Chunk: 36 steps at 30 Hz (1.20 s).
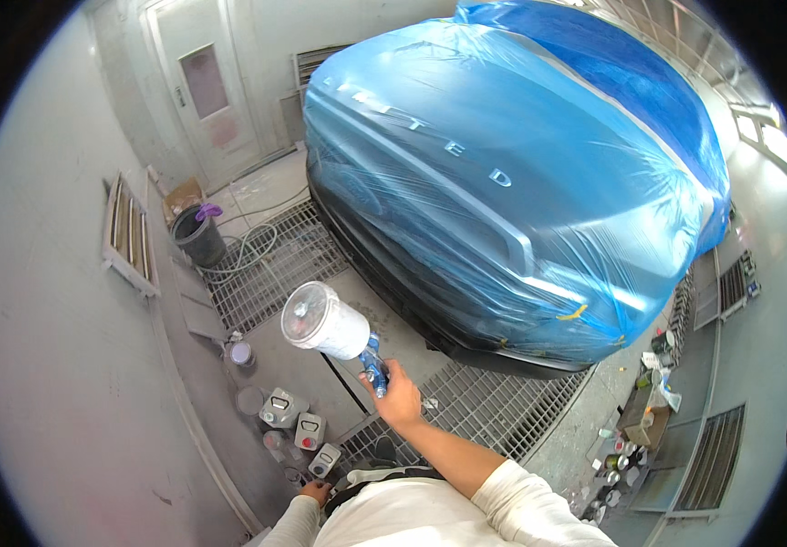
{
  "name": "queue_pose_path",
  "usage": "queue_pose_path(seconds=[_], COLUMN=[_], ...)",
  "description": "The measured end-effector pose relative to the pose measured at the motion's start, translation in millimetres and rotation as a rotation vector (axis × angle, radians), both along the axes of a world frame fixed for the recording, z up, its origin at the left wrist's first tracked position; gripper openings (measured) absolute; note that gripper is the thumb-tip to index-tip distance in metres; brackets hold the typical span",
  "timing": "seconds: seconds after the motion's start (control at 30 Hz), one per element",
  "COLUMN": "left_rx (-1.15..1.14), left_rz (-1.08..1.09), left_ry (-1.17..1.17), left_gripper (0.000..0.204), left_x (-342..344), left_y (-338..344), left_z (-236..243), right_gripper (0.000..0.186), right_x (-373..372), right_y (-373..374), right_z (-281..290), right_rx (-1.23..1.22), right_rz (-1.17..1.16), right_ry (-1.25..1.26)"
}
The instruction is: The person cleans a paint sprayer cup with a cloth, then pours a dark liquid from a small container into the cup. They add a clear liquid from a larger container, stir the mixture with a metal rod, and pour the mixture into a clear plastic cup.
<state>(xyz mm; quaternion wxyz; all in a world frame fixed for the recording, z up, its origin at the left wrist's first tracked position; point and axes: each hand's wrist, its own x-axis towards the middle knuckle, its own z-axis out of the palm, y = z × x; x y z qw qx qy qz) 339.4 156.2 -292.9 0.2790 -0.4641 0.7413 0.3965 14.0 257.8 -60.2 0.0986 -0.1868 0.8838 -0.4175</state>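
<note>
A person in a white top (393, 520) grips a blue spray gun (372, 363) near the centre of the frame, the fingers of the right hand (400, 398) wrapped around its handle. A white cup (346, 332) with a clear lid is mounted on the gun, leaning toward the upper left. The left hand (317, 492) is low in the frame, left of centre, beside a small grey can (324, 461); whether its fingers are closed on anything cannot be told.

A vehicle sheathed in blue plastic sheeting (448, 182) fills the upper middle and right of the frame, apart from the gun, its dark lower edge (384, 287) exposed. Metal floor grating (494, 410) runs below it. At left, a dark bucket (200, 241) with a purple item (208, 211) at its rim stands beside a coiled hose (270, 242). At lower right, a cardboard box (642, 422) sits among scattered cans (614, 462); a pale door (207, 137) is at upper left.
</note>
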Motion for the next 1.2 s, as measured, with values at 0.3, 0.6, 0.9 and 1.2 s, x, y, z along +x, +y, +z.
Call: queue_pose_path(seconds=[0.3,0.6,0.9,1.2], left_rx=[0.006,0.004,0.023,0.066], left_rz=[-0.060,-0.156,-0.275,-0.314], left_ry=[0.034,0.080,0.017,0.122], left_gripper=[0.046,0.045,0.044,0.032], left_x=[-9.3,-23.1,-57.9,-146.1], left_y=[-20.7,-20.9,-19.3,2.4], left_z=[-13.6,-35.3,-28.5,6.5], right_gripper=[0.064,0.060,0.039,0.043], right_x=[-9.3,-1.9,96.7,129.3], right_y=[24.7,149.6,328.8,406.3], right_z=[-14.1,-52.3,-70.7,-93.9], right_rx=[0.034,0.088,-0.027,-0.512], right_rz=[-0.041,-0.076,-0.483,-0.844], right_ry=[0.010,0.017,-0.165,-0.379])
